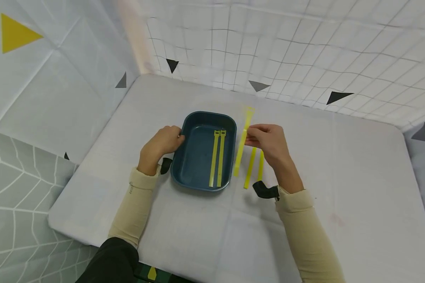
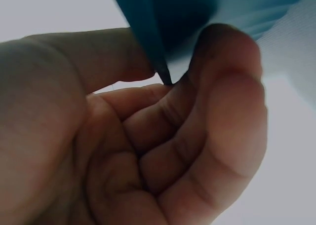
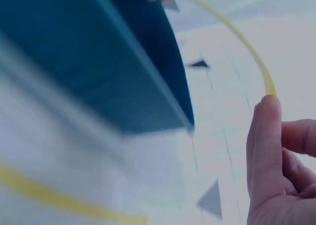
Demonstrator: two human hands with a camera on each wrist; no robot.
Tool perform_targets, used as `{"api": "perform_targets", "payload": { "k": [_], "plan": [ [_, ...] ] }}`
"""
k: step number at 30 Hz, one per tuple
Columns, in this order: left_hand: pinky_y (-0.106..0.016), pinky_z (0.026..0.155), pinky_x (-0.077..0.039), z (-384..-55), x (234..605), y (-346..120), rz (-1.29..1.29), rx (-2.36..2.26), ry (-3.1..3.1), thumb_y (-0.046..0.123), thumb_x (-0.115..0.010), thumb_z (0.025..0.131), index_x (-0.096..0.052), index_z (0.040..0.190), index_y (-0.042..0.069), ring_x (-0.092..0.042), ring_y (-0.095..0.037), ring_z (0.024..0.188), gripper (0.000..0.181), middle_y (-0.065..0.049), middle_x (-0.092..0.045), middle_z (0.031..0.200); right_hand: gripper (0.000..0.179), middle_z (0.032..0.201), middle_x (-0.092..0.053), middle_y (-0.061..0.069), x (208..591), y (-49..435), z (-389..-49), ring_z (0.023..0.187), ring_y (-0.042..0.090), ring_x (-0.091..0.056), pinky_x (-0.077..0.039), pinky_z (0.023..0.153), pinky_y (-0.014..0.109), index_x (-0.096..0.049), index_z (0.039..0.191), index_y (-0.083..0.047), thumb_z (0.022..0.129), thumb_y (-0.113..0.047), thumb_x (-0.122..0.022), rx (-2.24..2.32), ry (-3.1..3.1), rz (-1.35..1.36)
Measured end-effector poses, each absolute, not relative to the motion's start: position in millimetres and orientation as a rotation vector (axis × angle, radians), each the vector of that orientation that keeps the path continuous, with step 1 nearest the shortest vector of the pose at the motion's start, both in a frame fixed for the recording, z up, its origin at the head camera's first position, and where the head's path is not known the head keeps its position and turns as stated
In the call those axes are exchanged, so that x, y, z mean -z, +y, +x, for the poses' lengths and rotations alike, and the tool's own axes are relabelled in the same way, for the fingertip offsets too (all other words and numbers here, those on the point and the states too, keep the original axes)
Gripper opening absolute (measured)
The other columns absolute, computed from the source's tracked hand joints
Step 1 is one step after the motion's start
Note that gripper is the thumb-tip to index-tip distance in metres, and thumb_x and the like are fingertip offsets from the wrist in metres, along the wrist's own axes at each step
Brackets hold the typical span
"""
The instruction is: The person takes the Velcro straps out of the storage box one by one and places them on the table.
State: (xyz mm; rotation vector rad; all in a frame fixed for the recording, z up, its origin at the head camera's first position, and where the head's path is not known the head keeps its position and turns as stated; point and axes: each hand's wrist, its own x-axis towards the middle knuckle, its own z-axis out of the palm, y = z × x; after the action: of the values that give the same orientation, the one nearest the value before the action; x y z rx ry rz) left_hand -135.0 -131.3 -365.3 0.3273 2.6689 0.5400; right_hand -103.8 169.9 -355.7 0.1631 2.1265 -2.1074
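Observation:
A dark blue rectangular tray sits on the table. My left hand grips its left rim, thumb on the inner side and fingers curled under the outside, as the left wrist view shows. Inside, along the right side, two yellow cable straps with slotted heads lie parallel. Just beyond the right rim, my right hand pinches another yellow cable strap between thumb and fingers. This strap bends in an arc in the right wrist view. Below that hand, two more yellow straps lie on the table, their upper ends hidden by the hand.
A white cloth covers the table. Behind it hangs a white sheet with a grid and dark triangle marks. Another sheet with a yellow triangle stands at the left. Black wrist camera mounts stick out under both wrists.

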Motion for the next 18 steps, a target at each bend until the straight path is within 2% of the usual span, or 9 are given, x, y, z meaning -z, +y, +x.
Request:
{"api": "perform_targets", "payload": {
  "k": [8,18],
  "plan": [
    [-0.035,0.063,-0.042,-134,364,-134,0.333,-0.551,2.669,0.013,-0.046,0.103,-0.061,0.087,0.000,-0.052,-0.024,0.067,0.025,-0.011,-0.054,0.075,0.038,0.083,-0.070,0.007,370,224,-93,0.071,0.015,-0.070,-0.056,0.071,0.027,-0.054,0.121,0.021,0.096,-0.005,-0.063,2.162,2.055,0.375],
    [-0.035,0.062,-0.042,-134,365,-133,0.353,-0.560,2.660,0.012,-0.047,0.103,-0.061,0.090,-0.002,-0.052,-0.024,0.066,0.024,-0.011,-0.054,0.075,0.035,0.081,-0.067,-0.002,404,258,-86,0.069,0.009,-0.069,-0.055,0.071,0.024,-0.055,0.123,0.017,0.099,-0.007,-0.057,1.874,2.215,0.547]
  ]
}}
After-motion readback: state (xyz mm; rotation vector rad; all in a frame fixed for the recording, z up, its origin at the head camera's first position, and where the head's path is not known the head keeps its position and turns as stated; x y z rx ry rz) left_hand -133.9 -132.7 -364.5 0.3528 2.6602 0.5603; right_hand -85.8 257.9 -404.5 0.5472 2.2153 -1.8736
